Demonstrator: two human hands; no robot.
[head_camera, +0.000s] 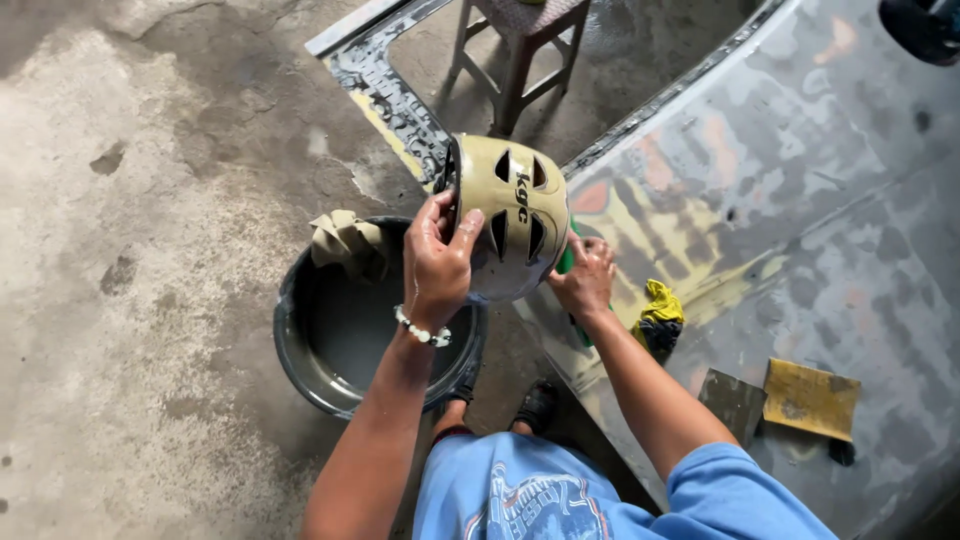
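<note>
An olive-tan helmet (515, 225) with dark vent slots is held up over the rim of a dark bucket (300, 330). My left hand (437, 262), with a white bead bracelet on the wrist, grips the helmet's left edge. My right hand (583, 278) is pressed against the helmet's lower right side and holds something green (567, 262), mostly hidden behind the helmet.
A sanded grey car panel (800, 200) lies to the right, with a yellow rag (658, 308), a yellow sanding sheet (810, 398) and a dark sheet (733, 402) on it. A crumpled cloth (345, 240) hangs on the bucket rim. A stool (520, 50) stands behind on wet concrete.
</note>
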